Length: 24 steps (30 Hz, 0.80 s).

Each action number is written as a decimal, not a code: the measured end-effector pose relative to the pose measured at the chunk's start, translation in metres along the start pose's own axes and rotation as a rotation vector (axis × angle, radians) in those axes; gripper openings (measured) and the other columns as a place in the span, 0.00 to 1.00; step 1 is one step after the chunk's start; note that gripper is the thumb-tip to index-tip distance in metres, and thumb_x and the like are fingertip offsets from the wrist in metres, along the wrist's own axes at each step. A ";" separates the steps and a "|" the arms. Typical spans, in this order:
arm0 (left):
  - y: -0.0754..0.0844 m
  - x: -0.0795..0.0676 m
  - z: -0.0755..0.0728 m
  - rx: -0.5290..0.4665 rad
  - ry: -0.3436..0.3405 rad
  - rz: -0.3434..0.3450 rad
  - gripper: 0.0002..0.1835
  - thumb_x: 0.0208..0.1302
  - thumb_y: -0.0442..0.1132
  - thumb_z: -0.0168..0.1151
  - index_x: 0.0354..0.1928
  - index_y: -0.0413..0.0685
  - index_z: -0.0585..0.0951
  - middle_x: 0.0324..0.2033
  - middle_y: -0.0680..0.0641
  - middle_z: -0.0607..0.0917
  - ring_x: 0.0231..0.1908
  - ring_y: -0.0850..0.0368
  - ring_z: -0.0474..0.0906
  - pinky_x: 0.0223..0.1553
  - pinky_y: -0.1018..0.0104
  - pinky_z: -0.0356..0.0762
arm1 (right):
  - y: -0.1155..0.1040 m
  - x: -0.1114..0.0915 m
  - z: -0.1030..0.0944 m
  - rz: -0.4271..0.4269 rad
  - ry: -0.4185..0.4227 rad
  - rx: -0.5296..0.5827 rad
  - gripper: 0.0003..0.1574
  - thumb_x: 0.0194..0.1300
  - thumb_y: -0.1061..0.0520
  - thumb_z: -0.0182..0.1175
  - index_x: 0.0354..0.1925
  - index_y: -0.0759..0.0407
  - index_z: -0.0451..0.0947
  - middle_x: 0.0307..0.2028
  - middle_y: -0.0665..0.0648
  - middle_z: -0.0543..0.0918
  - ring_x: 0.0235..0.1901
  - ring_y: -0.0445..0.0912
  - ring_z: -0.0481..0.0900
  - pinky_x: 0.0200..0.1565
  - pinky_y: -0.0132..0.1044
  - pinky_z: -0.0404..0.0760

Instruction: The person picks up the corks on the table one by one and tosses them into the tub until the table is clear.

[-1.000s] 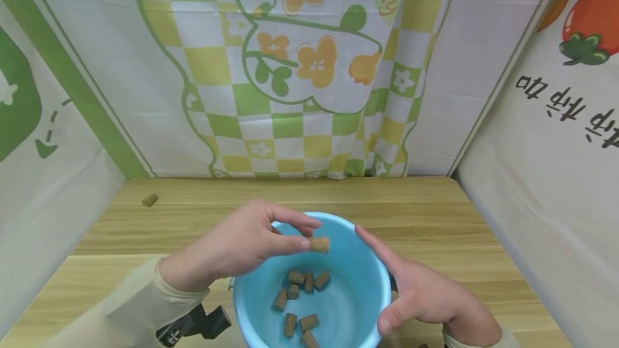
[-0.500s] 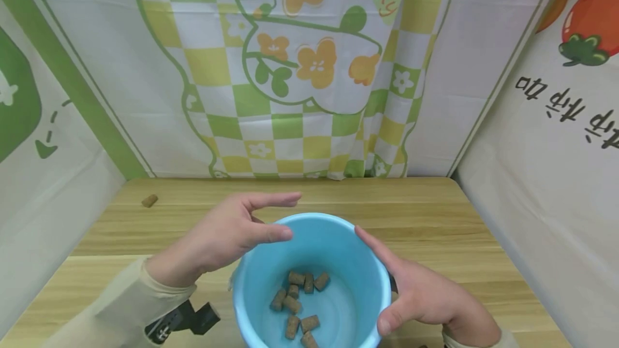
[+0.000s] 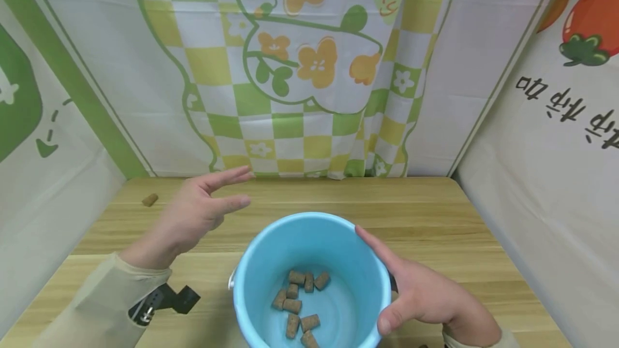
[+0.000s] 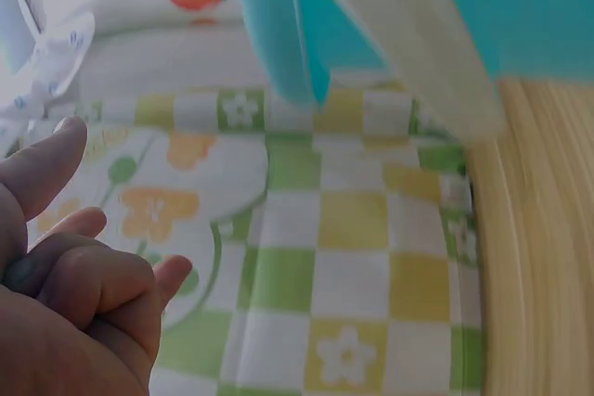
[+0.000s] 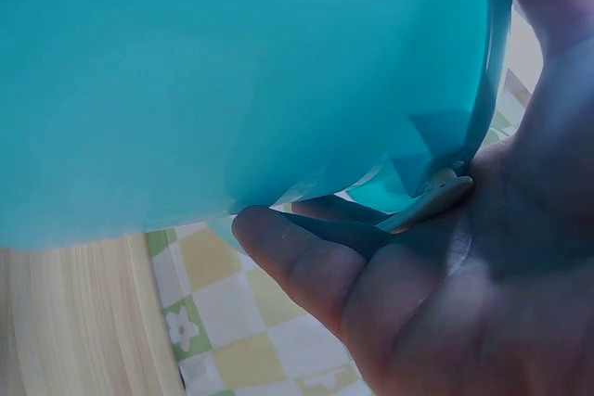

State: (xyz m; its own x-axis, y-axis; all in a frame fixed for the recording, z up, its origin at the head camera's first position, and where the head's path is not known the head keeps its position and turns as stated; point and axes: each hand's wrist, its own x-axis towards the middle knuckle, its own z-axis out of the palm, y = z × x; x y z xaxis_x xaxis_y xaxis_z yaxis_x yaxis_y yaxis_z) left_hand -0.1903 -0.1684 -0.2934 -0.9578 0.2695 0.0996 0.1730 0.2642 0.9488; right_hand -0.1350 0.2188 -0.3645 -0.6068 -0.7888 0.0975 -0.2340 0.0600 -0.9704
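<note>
A light blue bucket (image 3: pixel 316 223) stands at the front of the table, with several brown corks (image 3: pixel 292 306) lying on its floor. My right hand (image 3: pixel 420 294) holds the bucket's right side, thumb and index finger at the rim; in the right wrist view its other fingers lie against the outer wall near the handle joint. My left hand (image 3: pixel 193 214) is in the air left of the bucket, thumb and fingers apart, holding nothing. In the left wrist view the bucket's wall (image 4: pixel 548 11) shows at the top right. One loose cork (image 3: pixel 150 200) lies at the table's far left.
The wooden table (image 3: pixel 411 197) ends at a printed checkered cloth (image 3: pixel 290 138) behind it. White cloth walls rise on both sides. A black wrist camera (image 3: pixel 164 302) is strapped to the left sleeve.
The left hand has let go of a cork over the bucket, and that cork now lies among the others. The hand has moved left and away. The right hand has stayed put.
</note>
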 end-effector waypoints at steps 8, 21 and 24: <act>-0.036 0.013 -0.045 -0.099 0.218 -0.043 0.37 0.65 0.44 0.70 0.75 0.54 0.66 0.71 0.42 0.65 0.12 0.68 0.54 0.14 0.75 0.58 | 0.000 0.001 -0.001 -0.006 -0.006 0.012 0.76 0.57 0.48 0.76 0.80 0.40 0.27 0.71 0.72 0.56 0.61 0.65 0.70 0.54 0.50 0.77; -0.089 0.005 -0.116 -0.280 0.433 -0.149 0.42 0.63 0.42 0.71 0.76 0.61 0.62 0.75 0.47 0.57 0.17 0.70 0.58 0.15 0.77 0.61 | 0.002 0.000 -0.001 -0.006 0.003 -0.020 0.77 0.57 0.46 0.76 0.80 0.40 0.27 0.71 0.70 0.57 0.61 0.64 0.71 0.54 0.49 0.77; -0.107 0.000 -0.131 -0.296 0.461 -0.198 0.43 0.63 0.43 0.71 0.77 0.64 0.60 0.74 0.48 0.57 0.17 0.70 0.60 0.14 0.76 0.61 | 0.002 -0.001 -0.001 -0.003 0.003 -0.017 0.77 0.57 0.46 0.76 0.80 0.40 0.27 0.71 0.71 0.57 0.61 0.63 0.71 0.54 0.49 0.77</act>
State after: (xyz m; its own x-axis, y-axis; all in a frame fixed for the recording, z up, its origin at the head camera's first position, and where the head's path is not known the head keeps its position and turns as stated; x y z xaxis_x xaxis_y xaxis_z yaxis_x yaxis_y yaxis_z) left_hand -0.2389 -0.3185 -0.3558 -0.9779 -0.2069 -0.0305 -0.0272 -0.0191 0.9994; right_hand -0.1357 0.2198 -0.3664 -0.6082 -0.7873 0.1006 -0.2483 0.0683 -0.9663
